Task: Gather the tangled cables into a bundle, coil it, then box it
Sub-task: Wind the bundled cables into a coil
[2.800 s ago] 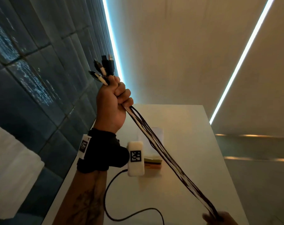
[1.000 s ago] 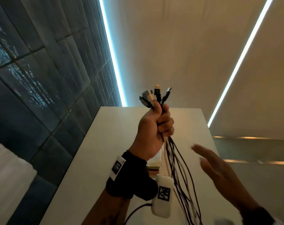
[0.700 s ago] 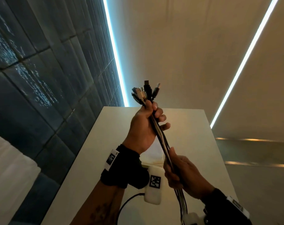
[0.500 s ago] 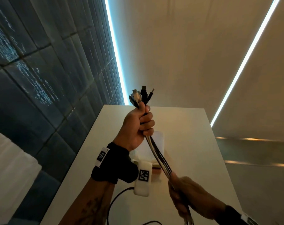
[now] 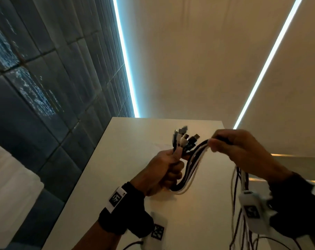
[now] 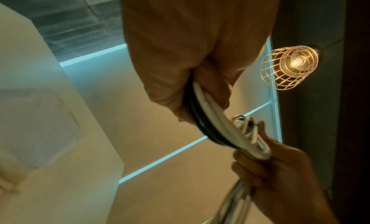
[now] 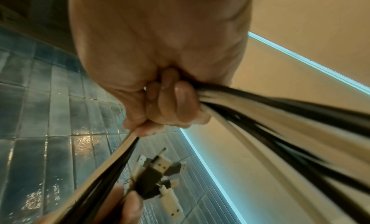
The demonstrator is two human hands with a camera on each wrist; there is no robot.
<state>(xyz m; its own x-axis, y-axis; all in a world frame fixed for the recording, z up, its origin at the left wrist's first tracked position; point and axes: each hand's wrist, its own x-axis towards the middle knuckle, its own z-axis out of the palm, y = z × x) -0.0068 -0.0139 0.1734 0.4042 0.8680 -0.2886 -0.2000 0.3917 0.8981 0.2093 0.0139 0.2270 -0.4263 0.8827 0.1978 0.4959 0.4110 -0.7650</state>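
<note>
Blk/wht cable bundle [image 5: 189, 170] looped, plugs [image 5: 184, 139] up top.

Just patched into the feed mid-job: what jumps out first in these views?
The bundle of black and white cables, held up over the white table: the left hand grips it just below the splayed plug ends, and the right hand pinches it further along, bending a loop between them. Loose black and white strands hang below the right hand. Behind, bright light strips cross the ceiling.
</note>
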